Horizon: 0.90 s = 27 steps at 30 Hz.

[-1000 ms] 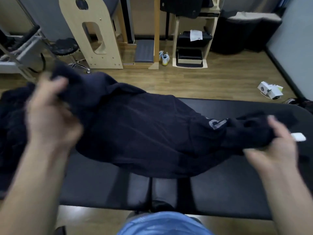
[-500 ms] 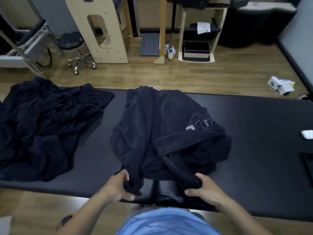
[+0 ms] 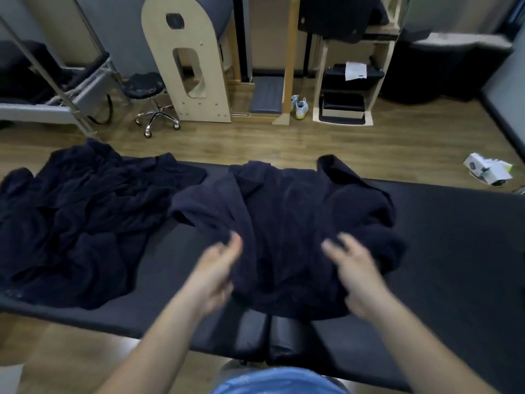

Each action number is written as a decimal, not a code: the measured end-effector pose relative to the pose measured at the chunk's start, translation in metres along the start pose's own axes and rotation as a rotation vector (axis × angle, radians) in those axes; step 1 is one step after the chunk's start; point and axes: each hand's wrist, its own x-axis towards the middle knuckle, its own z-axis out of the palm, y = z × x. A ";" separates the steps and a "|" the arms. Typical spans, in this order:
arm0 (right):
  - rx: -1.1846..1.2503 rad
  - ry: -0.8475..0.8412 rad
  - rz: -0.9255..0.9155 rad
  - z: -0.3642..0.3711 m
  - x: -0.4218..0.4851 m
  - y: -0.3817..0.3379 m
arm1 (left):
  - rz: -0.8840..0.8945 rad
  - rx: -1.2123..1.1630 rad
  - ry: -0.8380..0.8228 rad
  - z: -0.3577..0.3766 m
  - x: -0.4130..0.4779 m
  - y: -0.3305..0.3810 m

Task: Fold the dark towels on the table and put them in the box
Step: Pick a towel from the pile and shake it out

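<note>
Nearest item: blue clothing [image 3: 279,382] of the person, showing at the bottom edge. Next: left hand [image 3: 217,268] and right hand [image 3: 355,275], both now lying open with fingers spread and blurred by motion, holding nothing, where half a second ago each was closed on the near hem of the cloth; the release is suggesting that the spreading step is ending and a fold is coming next. Item under work: towel [image 3: 289,228], dark, lying rumpled but roughly spread at the middle of the table [image 3: 454,251], its near edge reaching the table's front edge; it is sitting between the two hands, the left hand hovering at its near-left border and the right hand resting over or just above its near-right part, contact being unclear through the blur. Its far-right corner is standing up in a loose peak, so smoothing is probably needed before folding. To the left, apart from it: pile of towels [image 3: 74,220], dark, crumpled, unfolded, awaiting its turn. The box is not appearing in view. Farther off, on the wooden floor: stool [image 3: 147,89] on castors, wooden frame [image 3: 187,61], pair of shoes [image 3: 299,106], shelf unit [image 3: 350,86].
</note>
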 end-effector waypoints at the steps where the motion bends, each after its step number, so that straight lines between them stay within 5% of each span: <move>1: -0.109 -0.127 0.109 0.003 -0.012 0.027 | -0.097 0.164 -0.056 -0.003 -0.001 -0.034; 3: -0.183 -0.267 0.314 0.001 -0.025 0.070 | -0.207 0.269 -0.121 -0.015 -0.004 -0.085; 7: -0.280 -0.115 0.411 -0.001 -0.022 0.093 | -0.335 -0.075 -0.012 -0.028 -0.002 -0.105; 11: -0.205 0.093 0.150 0.003 -0.002 0.069 | -0.091 -0.117 0.075 -0.024 0.007 -0.077; 16: 0.141 -0.058 0.462 0.011 0.007 0.013 | 0.021 -0.308 0.105 -0.010 0.016 -0.044; 19: -0.187 -0.136 0.242 0.005 0.002 0.022 | 0.088 -0.055 0.253 -0.018 0.020 -0.053; 22: -0.552 0.051 0.023 -0.015 0.007 0.042 | 0.150 0.249 0.421 -0.050 0.024 -0.070; 27: 0.256 0.429 0.089 -0.064 0.023 0.017 | 0.057 -0.437 0.529 -0.121 0.009 -0.045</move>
